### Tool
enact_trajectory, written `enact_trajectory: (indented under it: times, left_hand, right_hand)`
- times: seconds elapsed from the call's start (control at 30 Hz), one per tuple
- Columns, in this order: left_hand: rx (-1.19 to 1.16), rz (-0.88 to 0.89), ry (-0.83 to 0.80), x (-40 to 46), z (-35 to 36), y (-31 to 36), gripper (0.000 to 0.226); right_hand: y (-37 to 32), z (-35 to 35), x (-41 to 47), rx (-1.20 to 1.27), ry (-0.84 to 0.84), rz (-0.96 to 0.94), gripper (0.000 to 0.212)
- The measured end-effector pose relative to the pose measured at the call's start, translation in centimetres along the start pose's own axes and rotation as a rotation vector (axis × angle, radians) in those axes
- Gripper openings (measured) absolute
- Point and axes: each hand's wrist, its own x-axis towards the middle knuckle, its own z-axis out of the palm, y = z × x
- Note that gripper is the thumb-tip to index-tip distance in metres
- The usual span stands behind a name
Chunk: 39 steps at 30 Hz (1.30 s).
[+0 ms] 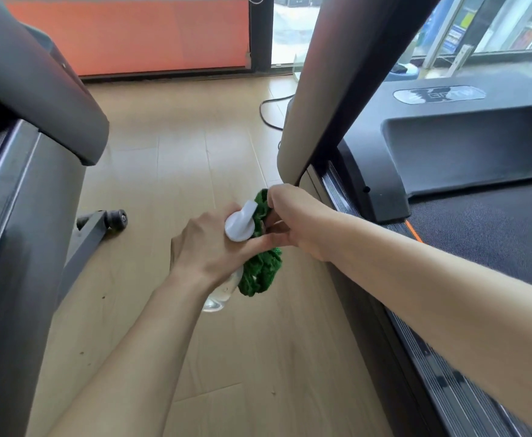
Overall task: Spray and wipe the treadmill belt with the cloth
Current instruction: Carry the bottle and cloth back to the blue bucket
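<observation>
Now, landmark: the treadmill belt (485,228), dark and textured, lies at the far right of the view.
Hands: both are over the wooden floor (170,165), in the aisle to the left of the belt and apart from it.
Left hand (208,244): its grip is wrapped around the spray bottle (239,223), just under the white head; the clear body hangs down below the palm.
Bottle axis: roughly upright, tilted a little, with the white nozzle turned away from the person and slightly toward the belt side.
Right hand (296,219): its grip is clenched on the green cloth (261,269), which bunches between the two hands and touches the bottle.
Nearer hand: the right hand sits closer to the belt; the left hand and bottle are one step farther left, behind the cloth.
Between hands and belt: the ribbed side rail (428,364) and the base of the pale upright post (302,130).
Judgement: no spraying of the belt has begun, as the nozzle is not over it.
Coming move: it likely needs the bottle carried rightward past the rail, nozzle aimed down at the belt, with the cloth cleared from its front.
</observation>
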Motion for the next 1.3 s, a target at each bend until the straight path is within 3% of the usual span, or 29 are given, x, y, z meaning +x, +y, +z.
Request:
enact_trajectory:
  times: [0.13, 0.2, 0.27, 0.37, 0.47, 0.57, 0.77, 0.87, 0.97, 1.07, 1.3]
  left_hand:
    - [-0.061, 0.005, -0.014, 2.9, -3.4, 0.1, 0.037]
    - [-0.004, 0.006, -0.01, 4.2, -6.2, 0.8, 0.021]
    - [0.07, 0.002, -0.029, 5.1, -9.0, 1.8, 0.019]
    - [0.168, 0.009, -0.048, 5.9, -12.6, 3.1, 0.021]
    - [0.129, -0.024, -0.056, 6.2, -15.6, 4.8, 0.034]
    - [0.048, -0.046, -0.099, 6.5, -17.9, 6.8, 0.024]
    - [-0.063, -0.07, -0.126, 10.3, -21.3, 9.6, 0.041]
    - [-0.144, -0.098, -0.094, 13.0, -22.3, 10.4, 0.019]
    - [-0.22, -0.126, -0.08, 16.0, -23.3, 10.4, 0.027]
    - [-0.282, -0.155, -0.058, 19.2, -24.1, 9.7, 0.017]
    - [-0.256, -0.155, -0.045, 30.2, -24.1, 8.6, 0.03]
  right_hand:
    - [-4.1, 0.0, 0.6, -0.075, -0.096, -0.111, 0.013]
    - [-6.6, -0.7, 0.6, -0.288, -0.13, -0.224, 0.014]
    - [-9.3, -1.5, 0.2, -0.652, -0.137, -0.418, 0.006]
    - [-13.0, -2.1, -0.4, -0.929, -0.091, -0.567, 0.026]
    - [-16.0, -1.9, -1.2, -0.828, -0.138, -0.561, 0.04]
    - [-18.3, -2.0, -2.1, -0.579, -0.239, -0.48, 0.042]
    - [-22.5, -3.0, -1.5, -0.341, -0.155, -0.419, 0.038]
    - [-24.3, -2.6, -0.7, -0.188, -0.089, -0.405, 0.029]
    - [-26.4, -1.7, 1.1, -0.134, -0.018, -0.376, 0.024]
    - [-28.6, -0.5, 3.7, -0.113, 0.017, -0.358, 0.017]
    - [-33.7, 0.1, 13.4, -0.238, 0.086, -0.352, 0.023]
